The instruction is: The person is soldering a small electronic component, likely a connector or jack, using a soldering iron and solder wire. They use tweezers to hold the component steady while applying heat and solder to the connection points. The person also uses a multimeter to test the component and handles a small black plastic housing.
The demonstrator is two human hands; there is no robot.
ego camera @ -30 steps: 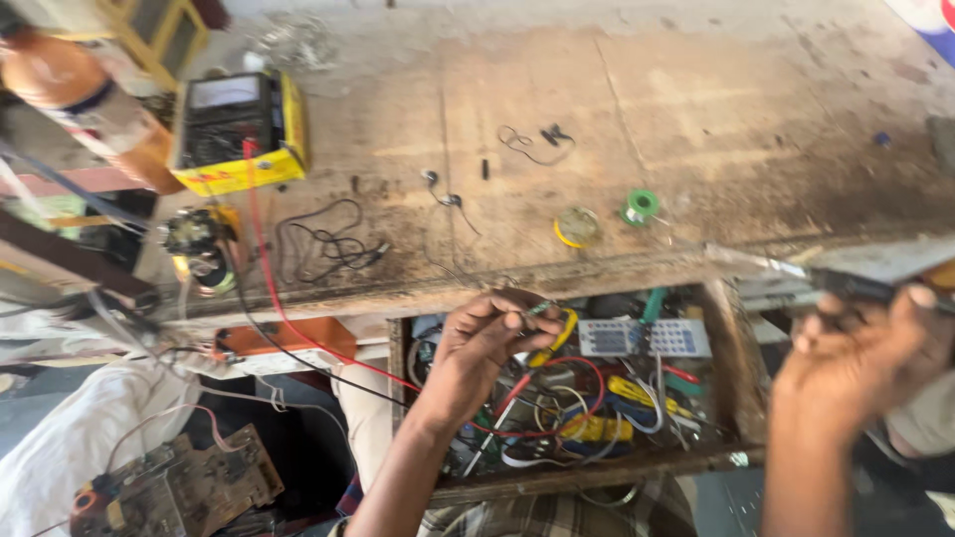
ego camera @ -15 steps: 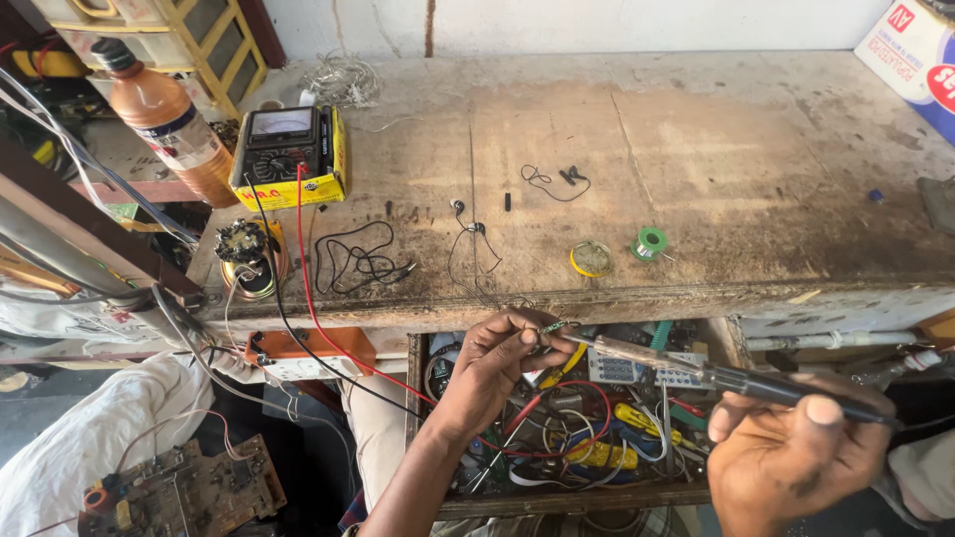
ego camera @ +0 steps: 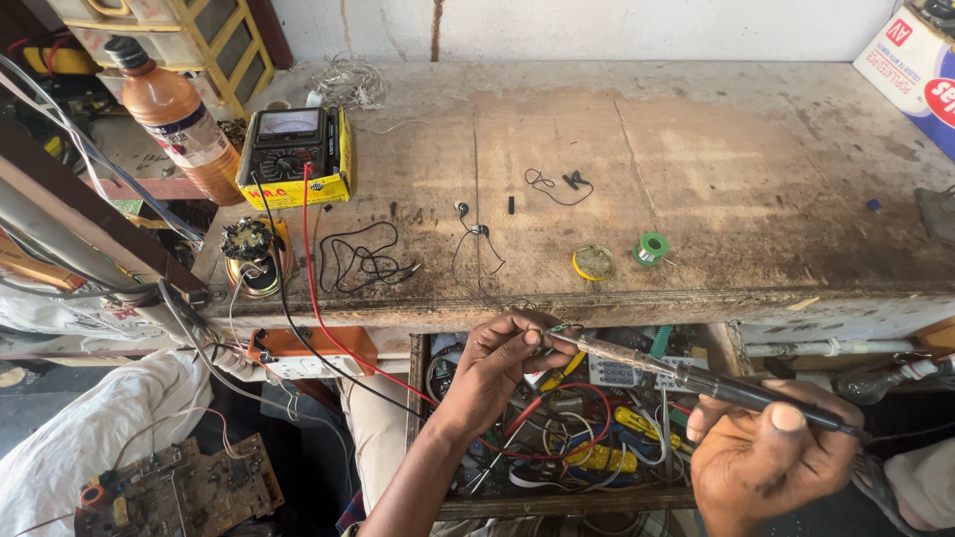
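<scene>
Metal soldering iron (ego camera: 696, 378) gripped in my right hand (ego camera: 771, 462), tip meeting tiny wire end pinched by my left hand (ego camera: 497, 363) below wooden workbench (ego camera: 696, 159) edge. Risk: hot tip slips, burns fingertips (ego camera: 532, 338).

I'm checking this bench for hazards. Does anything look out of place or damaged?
The bench top is stained and scarred. Loose wires lie across it, and a bare circuit board sits down at the lower left.

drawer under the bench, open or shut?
Open. The drawer sticks out below the workbench edge, its tangle of wires and tools exposed under the left hand and the soldering iron.
</scene>
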